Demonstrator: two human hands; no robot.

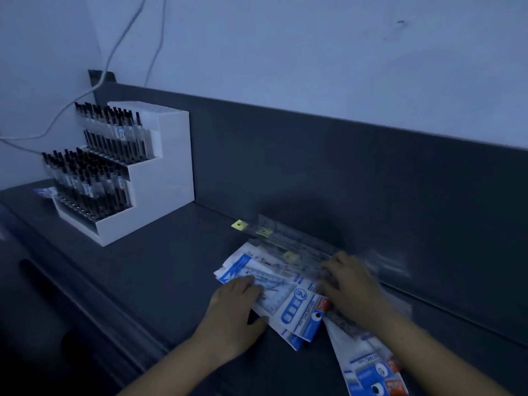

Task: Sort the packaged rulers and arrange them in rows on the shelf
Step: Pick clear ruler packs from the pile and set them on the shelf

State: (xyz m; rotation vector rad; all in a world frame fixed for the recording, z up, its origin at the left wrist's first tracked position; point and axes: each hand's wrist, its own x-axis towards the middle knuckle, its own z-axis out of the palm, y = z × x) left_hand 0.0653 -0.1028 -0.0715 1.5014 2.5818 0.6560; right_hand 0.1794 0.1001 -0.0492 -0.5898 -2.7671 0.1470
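Left hand lies low in the middle of the frame, fingers stretched flat and pressing on a fanned pile of packaged rulers, thumb spread out to the side. Right hand sits just to the right of it on the same pile. It is blurred, with its fingers bent down over the clear packets, and I cannot tell whether it grips any of them.

The pile rests on the dark shelf, close to the back panel. Its top packets are blue and white. A long packet sticks out from under the right wrist towards the lower right corner. Behind the pile, clear rulers with small yellow tags lie in a line along the foot of the back panel.

At the left of the frame a white stepped stand holds rows of dark pens, standing well apart from the rulers. Two cables hang down the pale wall above it.
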